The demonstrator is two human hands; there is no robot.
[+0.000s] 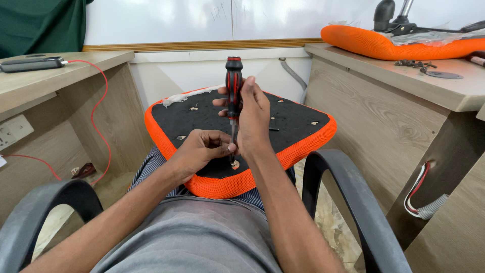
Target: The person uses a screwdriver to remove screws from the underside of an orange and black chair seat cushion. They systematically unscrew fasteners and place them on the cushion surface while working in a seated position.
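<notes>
An orange mesh chair seat [313, 137] lies upside down on my lap, its black underside facing up with several small screw holes. My right hand [252, 119] grips a black and red screwdriver [233, 83] upright, its tip down on a hole near the seat's front edge. My left hand [199, 150] rests on the seat and pinches the screwdriver's metal shaft just above the tip.
I sit in a chair with black armrests [348, 202]. A wooden desk stands at the right with another orange seat [399, 45] and loose screws [414, 63] on it. A left desk [50, 76] holds a phone [31, 63] on a red cable.
</notes>
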